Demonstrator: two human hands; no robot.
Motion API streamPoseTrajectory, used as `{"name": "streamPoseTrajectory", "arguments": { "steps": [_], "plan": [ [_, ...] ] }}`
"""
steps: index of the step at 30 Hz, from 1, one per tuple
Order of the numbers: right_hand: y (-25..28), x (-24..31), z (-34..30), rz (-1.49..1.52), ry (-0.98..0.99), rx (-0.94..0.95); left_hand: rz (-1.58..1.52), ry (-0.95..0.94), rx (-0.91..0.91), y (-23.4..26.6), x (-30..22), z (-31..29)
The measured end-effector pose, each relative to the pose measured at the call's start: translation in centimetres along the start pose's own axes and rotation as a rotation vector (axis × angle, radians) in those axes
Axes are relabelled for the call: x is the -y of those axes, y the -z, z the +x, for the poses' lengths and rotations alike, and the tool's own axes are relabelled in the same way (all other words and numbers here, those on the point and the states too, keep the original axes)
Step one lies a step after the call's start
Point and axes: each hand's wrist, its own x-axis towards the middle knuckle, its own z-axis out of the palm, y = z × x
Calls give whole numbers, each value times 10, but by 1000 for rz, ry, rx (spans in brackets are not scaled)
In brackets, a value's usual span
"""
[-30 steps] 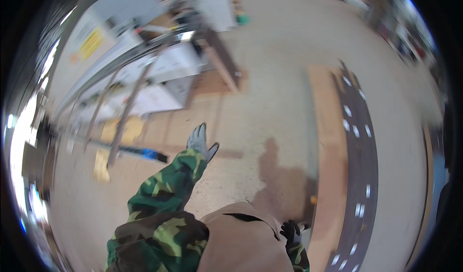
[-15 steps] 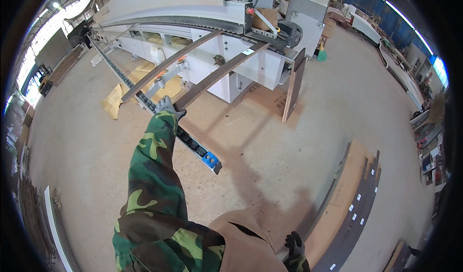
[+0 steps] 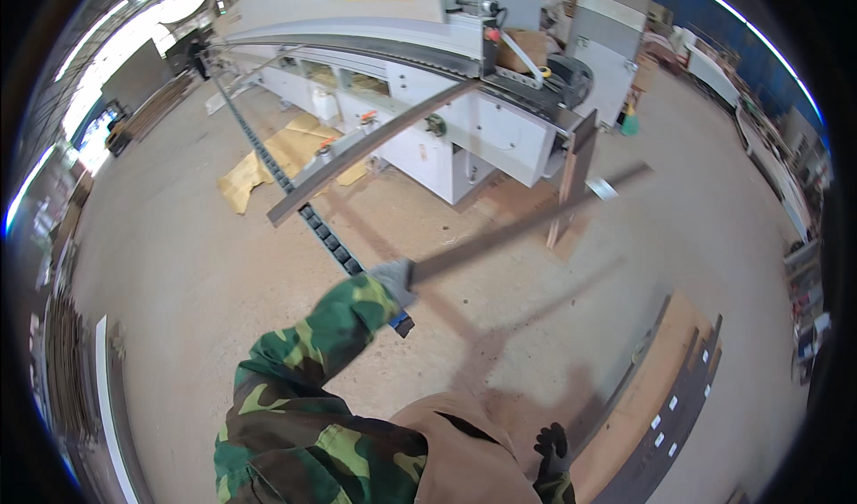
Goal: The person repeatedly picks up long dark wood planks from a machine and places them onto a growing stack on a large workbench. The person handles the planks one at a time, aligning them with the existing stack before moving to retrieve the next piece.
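My left hand [image 3: 393, 283], in a grey glove, is closed around the near end of a long narrow dark board [image 3: 518, 234]. The board reaches out to the right in mid-air, slightly blurred, with a white label near its far end. Past my left hand a second narrow board [image 3: 375, 145] spans from the machine's bed [image 3: 428, 58] to the roller rail [image 3: 326, 234]. My right hand [image 3: 553, 450], in a dark-and-grey glove, hangs low at my side with fingers apart and nothing in them. It is nearest to the stack of boards on the right.
Several labelled dark boards [image 3: 644, 455] lie stacked with lighter ones at the lower right. An upright panel [image 3: 580, 156] leans at the machine's end. Yellowish sheeting [image 3: 286, 151] lies beneath the rail. A long white-edged piece [image 3: 109, 406] lies at left.
My left hand has drawn the labelled board off the machine and rail, swinging it right and towards me. The other board stays across them. My right hand still hangs low.
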Motion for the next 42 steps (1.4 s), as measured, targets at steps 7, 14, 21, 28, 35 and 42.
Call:
{"name": "streamPoseTrajectory", "arguments": {
  "steps": [7,14,21,28,35,42],
  "plan": [
    [-20,111,42,622,55,45,236,-349,534,-72,-151,-48],
    [-14,159,74,610,152,-31,122,-659,203,-69,-164,2],
    [-26,177,88,671,222,-186,336,205,-344,10,16,221],
    [-15,175,82,866,333,-370,14,277,-87,-24,40,260],
    [61,155,73,1068,462,-624,-216,-300,327,-144,-171,288],
    [211,96,55,1329,604,-904,240,-984,527,-287,-461,185]
  ]
}}
